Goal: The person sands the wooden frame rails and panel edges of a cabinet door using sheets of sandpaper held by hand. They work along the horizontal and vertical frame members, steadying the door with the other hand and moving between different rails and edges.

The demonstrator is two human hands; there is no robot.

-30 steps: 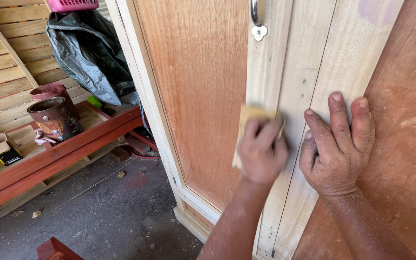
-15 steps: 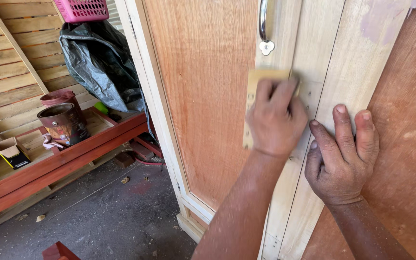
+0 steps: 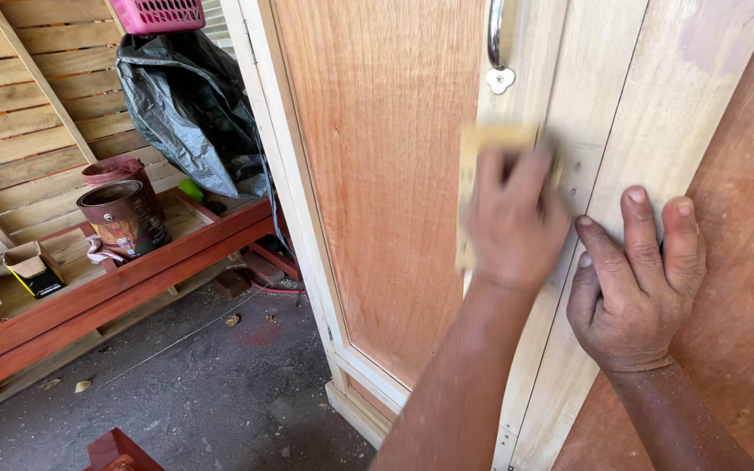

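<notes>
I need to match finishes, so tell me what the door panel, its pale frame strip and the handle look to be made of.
Door panel: reddish-brown wood or veneered board, matt, with fine grain; which one is unclear.
Frame strip: pale bare softwood, unvarnished, with long straight grain lines.
Handle: shiny silver metal, probably polished or plated, with bright glints.

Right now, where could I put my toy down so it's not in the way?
The grey floor in front of the red shelf has bare room. The shelf is crowded with a paint can, small box and black bag. By the door, the left hand and right hand are busy.
</notes>
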